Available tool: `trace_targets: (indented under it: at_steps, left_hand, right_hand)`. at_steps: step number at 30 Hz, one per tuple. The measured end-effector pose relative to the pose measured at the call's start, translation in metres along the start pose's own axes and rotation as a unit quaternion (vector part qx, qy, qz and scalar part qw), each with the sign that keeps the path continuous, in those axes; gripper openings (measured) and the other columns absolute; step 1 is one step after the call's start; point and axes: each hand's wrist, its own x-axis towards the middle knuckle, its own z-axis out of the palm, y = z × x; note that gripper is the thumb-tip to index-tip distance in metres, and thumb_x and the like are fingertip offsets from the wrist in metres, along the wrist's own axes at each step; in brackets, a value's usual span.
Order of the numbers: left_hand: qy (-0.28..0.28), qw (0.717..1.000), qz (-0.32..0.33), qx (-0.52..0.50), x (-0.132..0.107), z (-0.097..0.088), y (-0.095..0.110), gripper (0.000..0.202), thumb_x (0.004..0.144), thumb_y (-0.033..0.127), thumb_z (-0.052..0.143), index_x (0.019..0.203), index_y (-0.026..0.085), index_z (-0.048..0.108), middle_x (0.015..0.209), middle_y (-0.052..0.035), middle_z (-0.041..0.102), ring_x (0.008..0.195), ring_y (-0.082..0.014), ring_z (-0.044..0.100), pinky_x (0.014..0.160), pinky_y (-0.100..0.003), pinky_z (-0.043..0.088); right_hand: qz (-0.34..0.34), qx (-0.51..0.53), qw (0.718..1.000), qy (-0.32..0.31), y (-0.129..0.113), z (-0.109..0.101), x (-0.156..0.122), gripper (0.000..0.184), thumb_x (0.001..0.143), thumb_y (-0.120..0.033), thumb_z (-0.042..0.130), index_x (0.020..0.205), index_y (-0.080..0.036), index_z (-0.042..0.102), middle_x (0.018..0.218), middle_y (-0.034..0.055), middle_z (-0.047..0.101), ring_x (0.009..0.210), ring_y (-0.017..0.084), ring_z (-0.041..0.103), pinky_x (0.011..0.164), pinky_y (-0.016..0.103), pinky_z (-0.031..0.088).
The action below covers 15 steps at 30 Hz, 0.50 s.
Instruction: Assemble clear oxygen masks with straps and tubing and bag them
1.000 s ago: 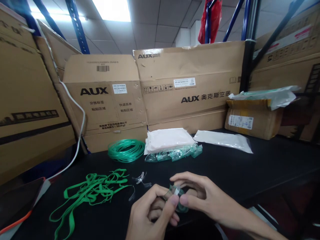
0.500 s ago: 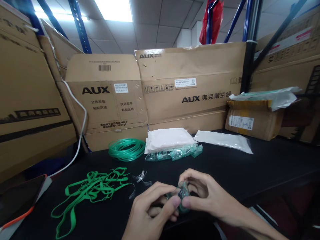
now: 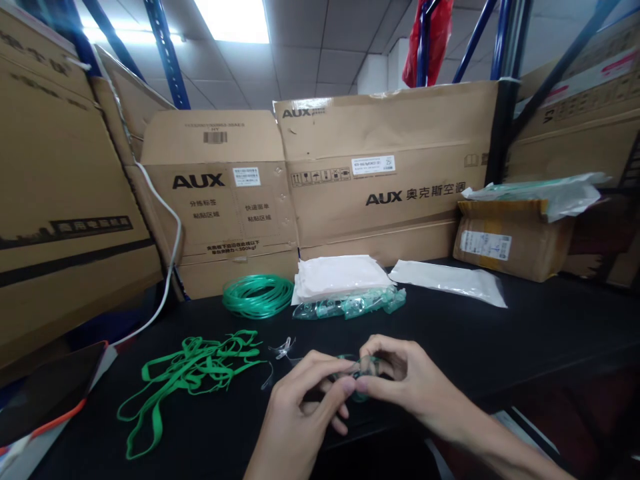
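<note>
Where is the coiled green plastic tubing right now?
In the head view, the coiled green plastic tubing lies left of centre on the black table, in front of the AUX cardboard box, left of the white pouch stack.

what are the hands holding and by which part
A small clear green plastic piece, pinched between the left hand and right hand; they cover most of it, so which part cannot be told.

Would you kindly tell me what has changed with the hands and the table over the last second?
The left hand and right hand kept pinching the small clear green piece and carried it slightly farther from the person; their fingertips now cover more of it. Nothing was let go. The green straps, tubing coil and white bags stayed put.
</note>
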Motion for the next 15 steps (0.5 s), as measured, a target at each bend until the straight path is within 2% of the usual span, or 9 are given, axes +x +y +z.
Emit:
trace_targets:
  at_steps: [4,8,10,15]
  left_hand:
    - [0.025,0.999,0.007,0.032,0.007,0.009,0.007,0.017,0.094,0.034,0.07,0.097,0.02,0.079,0.09,-0.0011,0.066,0.06,-0.0109,0.064,0.05,-0.02,0.06]
    - [0.046,0.997,0.019,0.063,0.009,0.012,0.009,0.014,0.094,0.029,0.068,0.095,0.02,0.079,0.087,-0.0003,0.067,0.063,-0.0111,0.065,0.055,-0.02,0.059]
    - [0.049,0.995,0.033,0.081,0.007,0.011,0.008,0.013,0.093,0.026,0.068,0.098,0.023,0.08,0.088,-0.0005,0.069,0.066,-0.0118,0.066,0.059,-0.02,0.059]
    - [0.04,0.99,0.068,0.12,0.0,0.004,0.008,0.013,0.09,0.017,0.069,0.091,0.026,0.079,0.083,0.0022,0.072,0.07,-0.0125,0.07,0.065,-0.018,0.056]
  right_hand:
    - [0.002,-0.047,0.995,0.086,0.0,0.012,-0.002,0.032,0.078,-0.044,0.086,0.084,-0.019,0.067,0.076,-0.0018,0.061,0.074,0.016,0.055,0.068,0.028,0.045]
    - [-0.035,-0.089,0.983,0.155,0.005,0.02,-0.006,0.026,0.081,-0.041,0.082,0.083,-0.02,0.068,0.078,-0.001,0.06,0.073,0.017,0.056,0.067,0.029,0.045]
    - [-0.045,-0.09,0.983,0.151,0.006,0.02,-0.008,0.021,0.082,-0.037,0.081,0.085,-0.02,0.068,0.082,-0.0004,0.062,0.075,0.017,0.058,0.069,0.029,0.046]
    - [-0.053,-0.087,0.991,0.091,0.004,0.014,-0.015,0.01,0.088,-0.028,0.076,0.095,-0.021,0.071,0.091,-0.0003,0.065,0.081,0.016,0.059,0.076,0.028,0.048]
